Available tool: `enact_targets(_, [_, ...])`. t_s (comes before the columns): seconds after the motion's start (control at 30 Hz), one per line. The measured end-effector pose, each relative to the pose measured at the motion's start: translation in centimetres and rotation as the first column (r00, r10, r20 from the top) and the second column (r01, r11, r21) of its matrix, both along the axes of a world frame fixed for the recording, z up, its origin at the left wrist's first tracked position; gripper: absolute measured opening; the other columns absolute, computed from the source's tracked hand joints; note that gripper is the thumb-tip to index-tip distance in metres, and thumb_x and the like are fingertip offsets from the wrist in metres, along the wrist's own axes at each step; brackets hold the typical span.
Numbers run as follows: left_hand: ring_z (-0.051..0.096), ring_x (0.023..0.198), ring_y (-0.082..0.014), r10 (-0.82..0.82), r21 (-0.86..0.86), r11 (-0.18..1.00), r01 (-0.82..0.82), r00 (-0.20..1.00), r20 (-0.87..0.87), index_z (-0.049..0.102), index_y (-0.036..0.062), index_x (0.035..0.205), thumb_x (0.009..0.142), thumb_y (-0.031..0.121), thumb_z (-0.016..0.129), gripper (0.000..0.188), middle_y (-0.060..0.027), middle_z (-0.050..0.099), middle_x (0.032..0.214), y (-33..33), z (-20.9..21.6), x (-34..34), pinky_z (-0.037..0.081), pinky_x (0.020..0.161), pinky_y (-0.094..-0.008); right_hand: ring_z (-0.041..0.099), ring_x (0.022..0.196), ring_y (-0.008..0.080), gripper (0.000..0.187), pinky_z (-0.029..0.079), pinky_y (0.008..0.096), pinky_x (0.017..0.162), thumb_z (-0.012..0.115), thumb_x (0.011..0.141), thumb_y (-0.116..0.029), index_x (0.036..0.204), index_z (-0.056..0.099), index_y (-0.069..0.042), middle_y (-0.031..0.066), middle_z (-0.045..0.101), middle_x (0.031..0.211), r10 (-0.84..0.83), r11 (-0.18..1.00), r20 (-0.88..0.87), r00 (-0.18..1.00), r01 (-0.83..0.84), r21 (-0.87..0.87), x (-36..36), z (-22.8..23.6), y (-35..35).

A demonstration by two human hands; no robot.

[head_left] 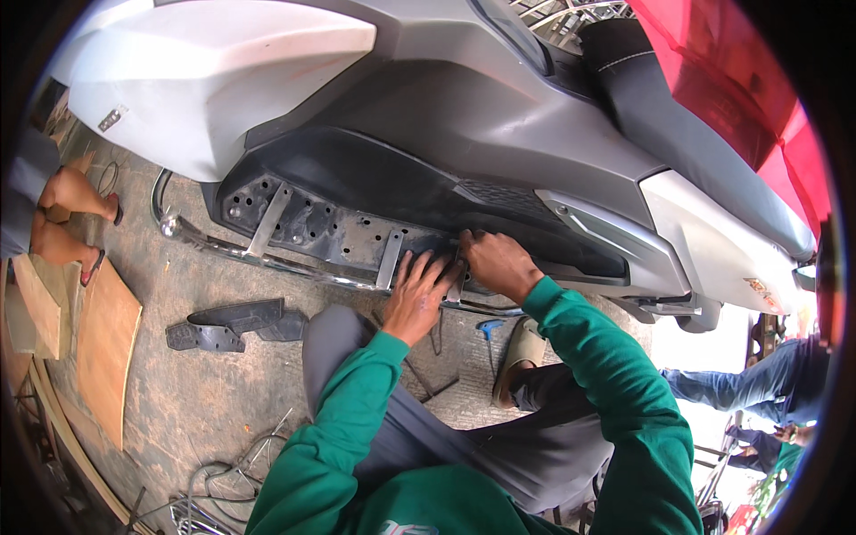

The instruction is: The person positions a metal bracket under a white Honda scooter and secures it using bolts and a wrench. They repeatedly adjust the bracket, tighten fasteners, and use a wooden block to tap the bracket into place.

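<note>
A white and grey scooter stands right in front of me. Along its black footboard, dotted with holes, runs a chrome tube rail on flat metal brackets. My left hand lies with spread fingers over the footboard's edge and the rail, right of a middle bracket. Just beside it, my right hand is closed, its fingertips bent down at the footboard near another bracket. Whatever those fingers pinch is hidden.
Black plastic pieces lie on the concrete floor to the left. A blue-handled tool is beside my shoe. Plywood boards and a person's legs are at far left, with tangled cables below. Another person's jeans show at right.
</note>
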State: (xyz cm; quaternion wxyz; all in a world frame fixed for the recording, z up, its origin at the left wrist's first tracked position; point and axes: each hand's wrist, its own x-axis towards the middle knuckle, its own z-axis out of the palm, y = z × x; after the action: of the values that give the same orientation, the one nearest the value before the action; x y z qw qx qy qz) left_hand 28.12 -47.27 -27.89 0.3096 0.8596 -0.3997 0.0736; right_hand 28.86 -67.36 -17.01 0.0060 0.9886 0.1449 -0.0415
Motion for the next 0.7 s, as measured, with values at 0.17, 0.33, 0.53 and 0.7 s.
enact_targets(0.17, [0.048,0.146,-0.0378,0.0,-0.022,1.0,0.0,1.0,0.012,0.062,0.0164,0.152,0.091,0.004,0.064,0.062,-0.0107,0.059,0.151,0.0,-0.4,0.0,0.027,0.13,-0.0622,0.079,0.085,0.0398,0.028,0.064,0.0481,0.071,0.059,0.106,-0.024,0.109,0.069,0.002,0.0246,0.078,0.095,-0.043,0.999,-0.057,0.997,0.043,-0.001,0.1,-0.3,-0.1])
enact_targets(0.33, [0.047,0.147,-0.0359,0.015,-0.059,0.998,-0.013,0.999,0.041,0.062,0.0178,0.151,0.074,-0.006,0.073,0.081,-0.0083,0.058,0.152,-0.2,-0.9,0.1,0.03,0.129,-0.0609,0.078,0.081,0.0416,0.027,0.063,0.0498,0.069,0.06,0.104,-0.021,0.112,0.068,0.004,0.0246,0.077,0.092,-0.129,0.992,-0.086,0.988,0.129,-0.008,0.2,-0.3,-0.3])
enact_targets(0.53, [0.047,0.147,-0.0356,0.008,-0.08,0.997,-0.006,1.0,0.026,0.063,0.0192,0.15,0.076,-0.006,0.071,0.079,-0.0081,0.058,0.152,-0.1,-1.4,0.1,0.03,0.129,-0.0605,0.076,0.074,0.0439,0.026,0.062,0.0521,0.066,0.061,0.101,-0.019,0.109,0.07,0.005,0.0236,0.074,0.076,0.053,0.996,0.121,0.991,-0.061,0.062,-0.4,-0.9,-0.8])
enact_targets(0.7, [0.048,0.145,-0.0364,0.015,-0.054,0.998,-0.012,0.999,0.046,0.063,0.0175,0.149,0.087,0.002,0.065,0.064,-0.0094,0.059,0.15,-0.2,-1.4,0.0,0.029,0.129,-0.0621,0.076,0.074,0.0459,0.026,0.062,0.0531,0.067,0.061,0.101,-0.019,0.114,0.068,0.003,0.024,0.075,0.078,-0.051,0.998,-0.098,0.994,0.046,-0.05,0.1,-0.8,-0.8])
